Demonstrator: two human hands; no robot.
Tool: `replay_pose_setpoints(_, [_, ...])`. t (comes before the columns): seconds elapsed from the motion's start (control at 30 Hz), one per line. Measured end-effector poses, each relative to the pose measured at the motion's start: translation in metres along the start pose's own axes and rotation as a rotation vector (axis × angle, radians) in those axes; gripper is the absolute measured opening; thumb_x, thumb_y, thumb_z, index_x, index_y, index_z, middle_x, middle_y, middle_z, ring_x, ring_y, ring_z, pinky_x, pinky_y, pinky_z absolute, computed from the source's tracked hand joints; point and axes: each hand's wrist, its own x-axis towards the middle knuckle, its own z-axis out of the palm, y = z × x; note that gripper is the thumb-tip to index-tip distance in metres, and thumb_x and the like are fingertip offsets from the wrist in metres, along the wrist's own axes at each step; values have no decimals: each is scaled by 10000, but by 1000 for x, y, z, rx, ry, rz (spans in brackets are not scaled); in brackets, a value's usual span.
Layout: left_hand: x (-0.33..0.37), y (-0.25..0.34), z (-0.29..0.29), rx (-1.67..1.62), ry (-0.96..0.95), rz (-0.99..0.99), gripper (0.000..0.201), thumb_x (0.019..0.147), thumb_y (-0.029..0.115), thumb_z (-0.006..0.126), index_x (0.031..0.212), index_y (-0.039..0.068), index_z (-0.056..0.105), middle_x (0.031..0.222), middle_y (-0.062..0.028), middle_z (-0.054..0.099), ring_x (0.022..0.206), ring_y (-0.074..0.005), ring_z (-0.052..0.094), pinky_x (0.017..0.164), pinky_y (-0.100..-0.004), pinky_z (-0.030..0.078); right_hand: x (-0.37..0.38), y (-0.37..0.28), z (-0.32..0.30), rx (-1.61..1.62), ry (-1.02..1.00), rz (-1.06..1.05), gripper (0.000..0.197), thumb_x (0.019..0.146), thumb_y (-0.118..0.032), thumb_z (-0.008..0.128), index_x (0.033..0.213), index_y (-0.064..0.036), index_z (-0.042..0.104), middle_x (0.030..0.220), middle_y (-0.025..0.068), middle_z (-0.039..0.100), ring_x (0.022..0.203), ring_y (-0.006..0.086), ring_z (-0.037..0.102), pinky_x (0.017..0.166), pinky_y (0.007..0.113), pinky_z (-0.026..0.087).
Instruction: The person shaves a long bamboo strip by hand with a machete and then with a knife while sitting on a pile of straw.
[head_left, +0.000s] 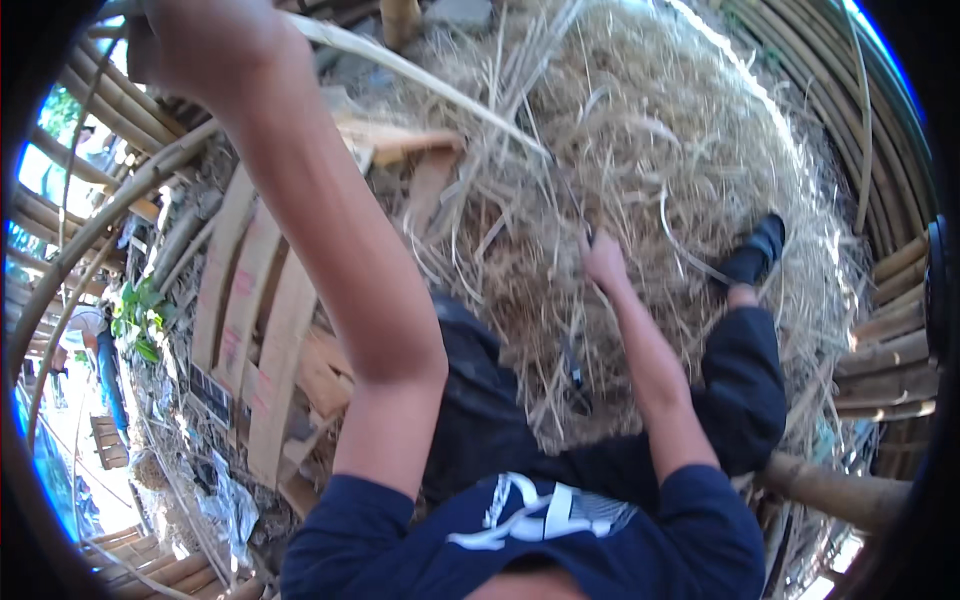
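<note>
My left hand point(205, 50), raised at the upper left and smeared by motion, is closed around a long pale bamboo strip point(400, 68); its fingers are mostly hidden. From there the strip slants down to the right over the shavings. My right hand point(605, 262) is wrapped round the dark handle of a knife. The thin knife blade point(570, 187) points up and left, close to the strip's lower end. Whether blade and strip touch, I cannot tell. Beneath both lies a thick heap of bamboo shavings point(650, 110).
Wooden slats point(245, 300) lie left of my legs, beside a green leafy plant point(140, 318). A small dark object point(574, 375) rests on the shavings between my legs. Bamboo poles point(835, 490) stand at the right, and a bamboo rail point(120, 200) curves along the left.
</note>
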Motion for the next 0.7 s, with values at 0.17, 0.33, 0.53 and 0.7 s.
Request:
replay_pose_setpoints(0.17, [2, 14, -3, 47, 49, 14, 356, 895, 78, 479, 638, 123, 237, 536, 22, 204, 409, -83, 215, 410, -284, 184, 6, 5, -16, 819, -501, 158, 465, 856, -463, 575, 809, -1, 556, 678, 172, 598, 569, 253, 609, 563, 385, 501])
replay_pose_setpoints(0.33, [1, 11, -3, -20, 73, -5, 354, 900, 90, 478, 633, 122, 246, 535, 26, 192, 414, -87, 198, 420, -281, 175, -15, -27, -25, 370, -168, 34, 448, 862, -413, 590, 731, 15, 571, 638, 129, 607, 545, 234, 611, 566, 376, 497])
replay_pose_setpoints(0.53, [-4, 16, 3, -4, 31, -12, 368, 910, 85, 461, 620, 125, 237, 536, 20, 179, 420, -89, 155, 422, -293, 152, -74, -140, -101, 362, 83, -565, 334, 882, -332, 594, 857, -2, 546, 625, 172, 616, 544, 307, 622, 524, 399, 471])
replay_pose_setpoints(0.7, [-1, 15, -3, 41, 36, 48, 355, 919, 85, 458, 623, 117, 264, 531, 11, 186, 419, -87, 172, 424, -291, 149, -82, -178, -115, 407, 226, -941, 256, 866, -274, 614, 904, -41, 517, 592, 149, 597, 520, 330, 607, 488, 407, 462])
